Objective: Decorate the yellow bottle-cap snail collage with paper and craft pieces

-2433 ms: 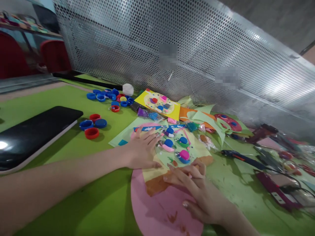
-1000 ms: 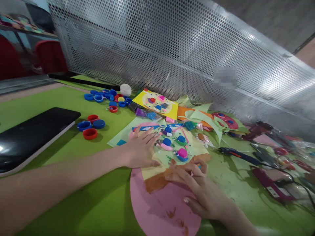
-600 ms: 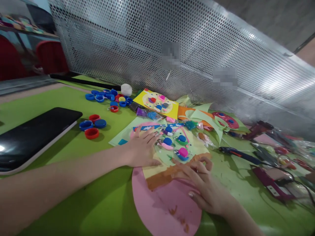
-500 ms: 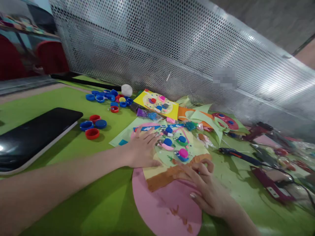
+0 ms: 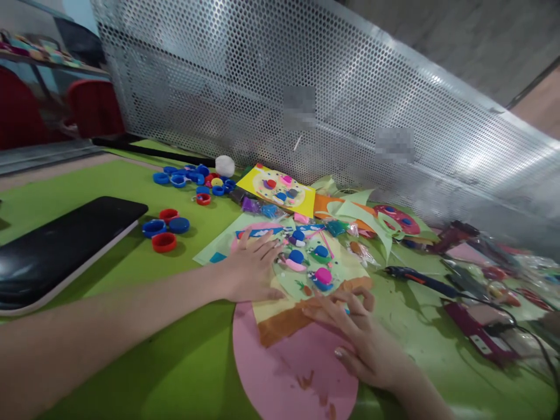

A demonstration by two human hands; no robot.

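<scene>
My left hand (image 5: 251,271) lies flat with spread fingers on the left side of a decorated paper card (image 5: 268,309). Blue and pink bottle caps (image 5: 323,276) with coloured clay stand on the card. Along its near edge runs a brown strip (image 5: 280,326) that looks like modelling clay. My right hand (image 5: 365,335) rests on the right part of this strip, fingertips pressing it, with nothing visibly held. Below the card lies a round pink sheet (image 5: 271,379) with brown crumbs. My right fingers cover part of the strip.
At left are a black phone (image 5: 65,251) and loose red and blue caps (image 5: 164,242). A yellow card (image 5: 245,185) and paper scraps lie behind, before a perforated metal panel (image 5: 245,87). On the right are a corded glue-gun-like tool (image 5: 420,280) and a maroon box (image 5: 476,329).
My right fingers have shifted slightly along the brown strip. My left hand stays flat in the same place on the card. The view has tilted a little.
</scene>
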